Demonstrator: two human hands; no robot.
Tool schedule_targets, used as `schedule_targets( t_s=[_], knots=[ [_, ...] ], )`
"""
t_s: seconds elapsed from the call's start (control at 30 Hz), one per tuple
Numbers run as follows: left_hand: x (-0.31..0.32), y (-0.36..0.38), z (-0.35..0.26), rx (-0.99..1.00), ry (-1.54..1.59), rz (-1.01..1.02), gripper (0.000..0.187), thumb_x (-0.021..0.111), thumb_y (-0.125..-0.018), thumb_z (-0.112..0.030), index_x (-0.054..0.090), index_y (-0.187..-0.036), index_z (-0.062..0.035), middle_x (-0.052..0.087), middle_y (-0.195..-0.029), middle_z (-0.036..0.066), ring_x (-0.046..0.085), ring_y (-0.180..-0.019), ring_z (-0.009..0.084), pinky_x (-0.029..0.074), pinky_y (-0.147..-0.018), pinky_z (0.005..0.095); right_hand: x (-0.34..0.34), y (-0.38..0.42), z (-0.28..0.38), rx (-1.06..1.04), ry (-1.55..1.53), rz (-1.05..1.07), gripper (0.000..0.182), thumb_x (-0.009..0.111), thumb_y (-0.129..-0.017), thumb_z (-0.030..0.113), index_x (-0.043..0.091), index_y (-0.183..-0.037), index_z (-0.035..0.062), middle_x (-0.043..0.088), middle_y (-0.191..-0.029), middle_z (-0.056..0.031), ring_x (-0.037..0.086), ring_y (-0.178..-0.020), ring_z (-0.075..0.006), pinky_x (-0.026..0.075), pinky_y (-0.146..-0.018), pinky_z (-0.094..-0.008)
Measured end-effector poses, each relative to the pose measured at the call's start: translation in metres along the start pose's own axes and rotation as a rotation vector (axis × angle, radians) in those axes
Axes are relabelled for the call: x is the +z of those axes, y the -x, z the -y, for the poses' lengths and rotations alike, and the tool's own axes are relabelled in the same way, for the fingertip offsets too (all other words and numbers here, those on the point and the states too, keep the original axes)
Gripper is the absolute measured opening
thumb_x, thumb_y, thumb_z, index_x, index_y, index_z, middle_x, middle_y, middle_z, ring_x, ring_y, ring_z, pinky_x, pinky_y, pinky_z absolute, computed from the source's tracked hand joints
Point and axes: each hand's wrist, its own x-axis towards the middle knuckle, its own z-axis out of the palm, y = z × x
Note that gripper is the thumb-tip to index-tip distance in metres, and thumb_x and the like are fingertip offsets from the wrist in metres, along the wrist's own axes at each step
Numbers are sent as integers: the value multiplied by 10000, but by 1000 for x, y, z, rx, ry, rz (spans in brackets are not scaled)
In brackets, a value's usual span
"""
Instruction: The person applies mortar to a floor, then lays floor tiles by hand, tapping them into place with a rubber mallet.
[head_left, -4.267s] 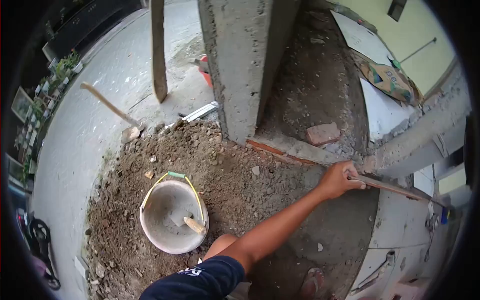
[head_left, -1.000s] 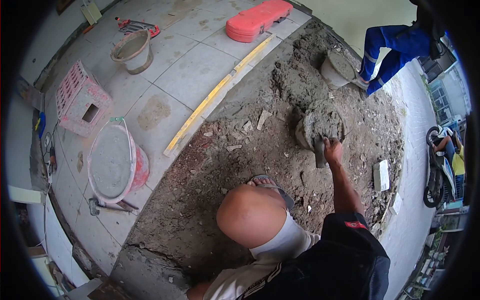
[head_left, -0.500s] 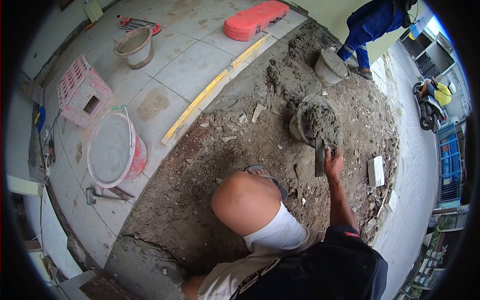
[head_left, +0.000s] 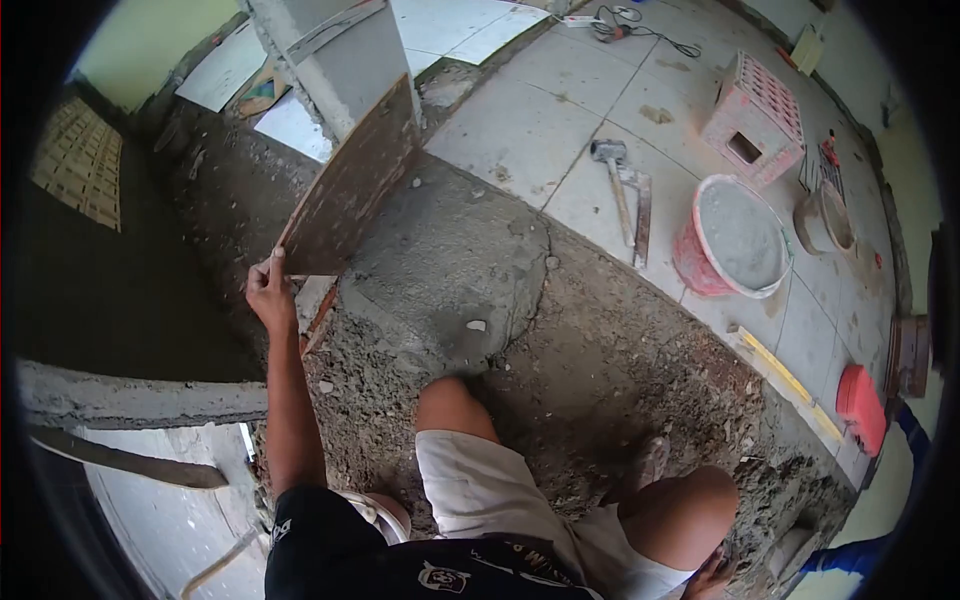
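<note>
My left hand (head_left: 270, 292) pinches the near edge of a thin brown board (head_left: 352, 180), which stands tilted on its edge against a concrete post. Fresh grey mortar (head_left: 440, 262) lies smoothed beside the board, with a small pale stone chip (head_left: 476, 325) on it. Low at the bottom edge, next to my right knee, my right hand (head_left: 708, 577) shows only in part. What its fingers do, or hold, is hidden.
A hammer (head_left: 612, 180) lies on the tiles near a red bucket of grey mix (head_left: 742, 240). Beyond are a pink crate (head_left: 755, 120), a smaller bucket (head_left: 826, 218), a yellow level (head_left: 785, 378) and a red case (head_left: 861, 410). A co-worker's blue sleeve (head_left: 840, 558) shows at lower right.
My view has swung left, away from the mortar buckets and street. My right hand, earlier holding a trowel at a bucket, is now low by my knee. My left hand now grips the board.
</note>
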Motion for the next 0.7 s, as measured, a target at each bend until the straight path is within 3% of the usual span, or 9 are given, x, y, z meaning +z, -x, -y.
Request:
schedule_targets(
  t_s=[0.03,0.1,0.13,0.17,0.23,0.33,0.53,0.6,0.7],
  knots=[
    [0,4,-3,-7,-31,12,362,809,-928,-369,679,-850,-40,571,-738,-22,475,-642,64,397,-580,235,-8,-34,52,207,-107,80,583,539,-1057,500,693,-1224,-37,711,-1183,-241,679,-1079,-413,540,-930,-466],
    [2,8,-3,-11,6,4,372,815,-922,-370,680,-846,-32,551,-715,-22,481,-647,62,397,-581,236,84,6,-52,68,-152,102,502,654,-1025,307,583,-1319,-92,650,-1274,-297,628,-1172,-385,501,-976,-460],
    [3,7,0,-9,37,4,382,814,-921,-376,676,-835,-30,526,-701,-32,482,-639,65,396,-577,245,83,-40,21,238,-520,169,467,662,-1017,240,580,-1338,-89,641,-1302,-278,612,-1189,-362,487,-1008,-461],
    [1,8,2,-11,-36,-10,377,813,-923,-370,675,-831,-32,508,-693,-38,482,-635,65,402,-577,250,74,-89,73,187,-625,421,438,645,-1017,198,581,-1348,-82,632,-1315,-273,606,-1190,-350,475,-1028,-441],
    [1,8,7,-4,-103,-37,369,814,-923,-360,673,-829,-32,508,-691,-39,476,-634,55,400,-581,244,105,-136,152,-50,-733,408,441,652,-1015,267,614,-1294,-73,700,-1122,-270,695,-1039,-376,536,-932,-439],
    [4,12,0,-33,35,-51,326,844,-894,-285,681,-825,-10,472,-701,-74,376,-651,48,303,-571,245,184,-187,239,-261,-821,566,397,729,-935,165,639,-1267,-33,720,-1099,-251,729,-975,-386,557,-896,-429],
    [2,22,-9,-112,42,-31,337,873,-858,-296,718,-877,3,556,-708,-44,403,-670,63,370,-599,249,261,-265,518,-890,-768,579,413,755,-892,284,681,-1218,44,749,-980,-220,728,-887,-440,588,-776,-482],
    [4,28,6,-109,41,-9,347,878,-852,-303,724,-890,5,571,-718,-32,414,-679,69,382,-610,249,257,-283,557,-989,-319,696,438,729,-902,328,679,-1249,64,746,-960,-232,720,-868,-448,585,-764,-499],
    [-3,35,1,-139,14,-2,359,895,-828,-298,724,-894,11,582,-749,-5,435,-691,82,395,-624,252,270,-287,513,-887,-408,553,439,724,-894,326,680,-1237,56,746,-908,-227,719,-819,-447,581,-732,-514]
  ],
)
